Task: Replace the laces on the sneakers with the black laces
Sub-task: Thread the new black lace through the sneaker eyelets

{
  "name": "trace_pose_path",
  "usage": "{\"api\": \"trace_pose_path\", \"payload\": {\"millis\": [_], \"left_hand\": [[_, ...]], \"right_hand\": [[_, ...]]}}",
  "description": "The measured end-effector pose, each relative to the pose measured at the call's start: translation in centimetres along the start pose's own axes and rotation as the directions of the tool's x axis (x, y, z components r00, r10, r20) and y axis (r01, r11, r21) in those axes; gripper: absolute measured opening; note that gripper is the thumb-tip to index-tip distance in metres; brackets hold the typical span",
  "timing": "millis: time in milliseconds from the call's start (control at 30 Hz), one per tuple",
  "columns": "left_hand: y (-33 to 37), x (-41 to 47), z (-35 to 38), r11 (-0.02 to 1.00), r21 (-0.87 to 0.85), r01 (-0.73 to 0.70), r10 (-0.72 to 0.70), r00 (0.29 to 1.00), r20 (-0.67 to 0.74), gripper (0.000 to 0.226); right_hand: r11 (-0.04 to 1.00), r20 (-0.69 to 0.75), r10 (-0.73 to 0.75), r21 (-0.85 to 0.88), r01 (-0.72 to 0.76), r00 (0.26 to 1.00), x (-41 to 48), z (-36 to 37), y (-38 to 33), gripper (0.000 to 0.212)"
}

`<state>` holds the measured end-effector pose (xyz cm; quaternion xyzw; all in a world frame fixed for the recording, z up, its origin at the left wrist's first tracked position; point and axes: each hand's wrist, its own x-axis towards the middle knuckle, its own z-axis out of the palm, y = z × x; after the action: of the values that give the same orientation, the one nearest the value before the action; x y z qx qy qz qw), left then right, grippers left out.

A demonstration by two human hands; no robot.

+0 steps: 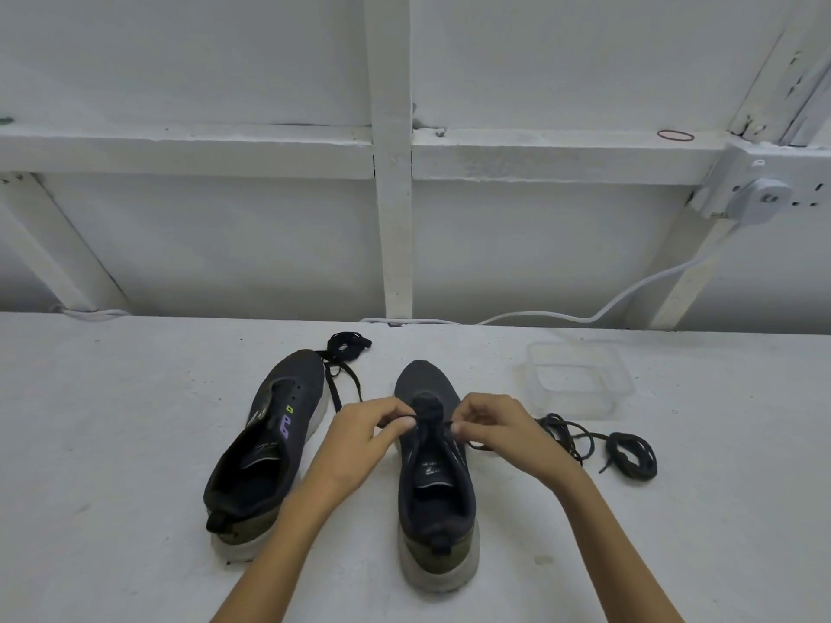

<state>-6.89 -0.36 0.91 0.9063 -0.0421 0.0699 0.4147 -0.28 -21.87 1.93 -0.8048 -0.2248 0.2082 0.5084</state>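
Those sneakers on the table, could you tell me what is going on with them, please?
A person is lacing the right sneaker: the left hand and right hand each pinch a black lace near its front eyelets. The left sneaker lies unlaced and tilted, with a lace beside its toe. More black laces lie loose to the right, near a clear tub. The job looks barely begun.

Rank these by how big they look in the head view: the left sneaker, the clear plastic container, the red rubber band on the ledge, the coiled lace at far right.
1. left sneaker
2. clear plastic container
3. coiled lace
4. red rubber band

The band lies farther back, which shrinks it somewhat.
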Motion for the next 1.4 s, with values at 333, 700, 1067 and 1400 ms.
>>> {"api": "trace_pose_path", "payload": {"millis": [333, 700, 1067, 1400], "left_hand": [[-1.3, -2.1, -1.7, 0.988, 0.025, 0.154, -0.154, 0.988, -0.026, 0.018], [-0.8, -2.8, -2.2, 0.97, -0.043, 0.24, -0.24, 0.971, -0.007, 0.017], [0.3, -4.4, -3.6, 0.786, -0.501, 0.362, -0.391, 0.919, 0.05, 0.035], [3.5, -3.8, -5.7, 0.35, -0.915, 0.2, -0.366, 0.929, 0.063, 0.026]], "right_hand": [[0.981, -0.063, 0.064, 0.186, -0.051, 0.996, -2.8, -2.2, 2.6, 0.011], [0.975, -0.018, 0.039, 0.22, -0.034, 0.999, -3.4, -3.4, 3.5, 0.014], [0.97, 0.169, 0.008, 0.238, -0.049, 0.986, -5.4, -5.0, 3.7, 0.027], [0.882, 0.191, -0.156, 0.468, 0.05, 0.969, -4.9, -4.3, 1.1, 0.026]]}}
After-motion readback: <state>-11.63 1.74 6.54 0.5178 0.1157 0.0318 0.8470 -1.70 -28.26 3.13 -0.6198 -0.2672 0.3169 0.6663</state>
